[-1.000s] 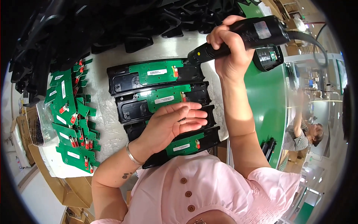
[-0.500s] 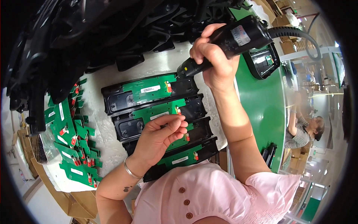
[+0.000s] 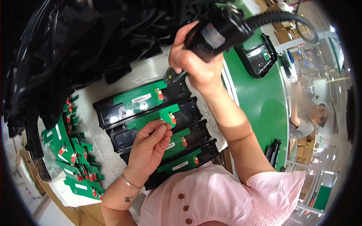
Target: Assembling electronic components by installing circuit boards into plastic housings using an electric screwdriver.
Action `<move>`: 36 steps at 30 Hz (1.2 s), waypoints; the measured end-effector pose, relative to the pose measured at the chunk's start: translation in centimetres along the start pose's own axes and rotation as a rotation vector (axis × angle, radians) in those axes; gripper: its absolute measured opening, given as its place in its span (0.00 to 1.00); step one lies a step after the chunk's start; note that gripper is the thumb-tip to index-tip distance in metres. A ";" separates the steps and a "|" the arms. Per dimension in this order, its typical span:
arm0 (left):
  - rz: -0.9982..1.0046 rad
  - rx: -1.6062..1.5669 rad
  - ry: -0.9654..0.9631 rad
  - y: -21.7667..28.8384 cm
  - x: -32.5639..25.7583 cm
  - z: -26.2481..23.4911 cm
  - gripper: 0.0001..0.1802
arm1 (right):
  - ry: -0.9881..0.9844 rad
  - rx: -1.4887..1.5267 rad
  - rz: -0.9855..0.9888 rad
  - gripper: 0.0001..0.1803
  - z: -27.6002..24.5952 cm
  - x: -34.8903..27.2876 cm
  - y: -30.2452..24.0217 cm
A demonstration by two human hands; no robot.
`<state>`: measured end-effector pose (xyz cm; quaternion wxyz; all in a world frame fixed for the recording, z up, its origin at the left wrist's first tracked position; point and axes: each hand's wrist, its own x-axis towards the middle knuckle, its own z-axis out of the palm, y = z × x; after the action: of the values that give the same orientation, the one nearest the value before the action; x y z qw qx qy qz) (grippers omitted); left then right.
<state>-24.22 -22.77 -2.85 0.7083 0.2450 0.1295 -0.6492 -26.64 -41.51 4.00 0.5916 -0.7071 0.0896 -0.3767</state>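
My right hand [image 3: 200, 71] is wrapped round a black electric screwdriver [image 3: 230, 32]. Its nose points down at the upper right corner of a green circuit board [image 3: 130, 100], which lies in the farthest black plastic housing [image 3: 177, 90]; whether the bit touches is too small to tell. Lower down, my left hand [image 3: 149, 147] has thumb and fingertips pinched together over the second housing [image 3: 190, 112]. Anything between those fingertips is hidden. Several such housings lie in a row toward me, each with a board carrying a white label and a red-and-white connector.
A pile of loose green boards [image 3: 75, 165] sits on the left. Black plastic parts [image 3: 94, 41] are heaped along the far side. On the green bench [image 3: 260, 98] at right lies another black housing [image 3: 258, 58]. The screwdriver's thick cable [image 3: 271, 17] runs off rightward. A person [image 3: 307, 120] sits beyond.
The screwdriver and my right hand have shifted left and slightly down in view, and the housings also appear further left. My left hand stays pinched, a little lower and further left.
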 end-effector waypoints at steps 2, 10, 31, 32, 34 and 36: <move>0.022 -0.016 -0.019 -0.1 0.0 -0.7 0.08 | -0.010 0.097 0.042 0.09 -0.5 -0.9 -1.7; 1.021 1.457 -0.122 -0.4 -0.6 -0.1 0.12 | -0.149 0.401 -0.172 0.07 0.1 -5.7 -8.3; -0.173 -0.049 -0.130 -0.9 -1.4 1.8 0.26 | 0.062 0.381 -0.027 0.12 2.6 -5.0 -5.6; -0.166 -0.167 -0.089 -0.9 -1.3 1.8 0.25 | 0.082 0.407 0.000 0.15 2.7 -4.5 -5.4; -0.082 -0.277 -0.073 -0.7 -0.3 -0.2 0.22 | 0.041 0.407 0.027 0.22 3.0 -2.8 -3.1; 0.095 0.092 -0.101 -0.3 0.3 -2.0 0.20 | 0.139 0.387 -0.046 0.10 4.6 -1.9 -0.6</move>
<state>-24.25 -21.98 -4.76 0.7320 0.2502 0.0520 -0.6316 -25.27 -36.69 3.64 0.7001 -0.5545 0.0400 -0.4482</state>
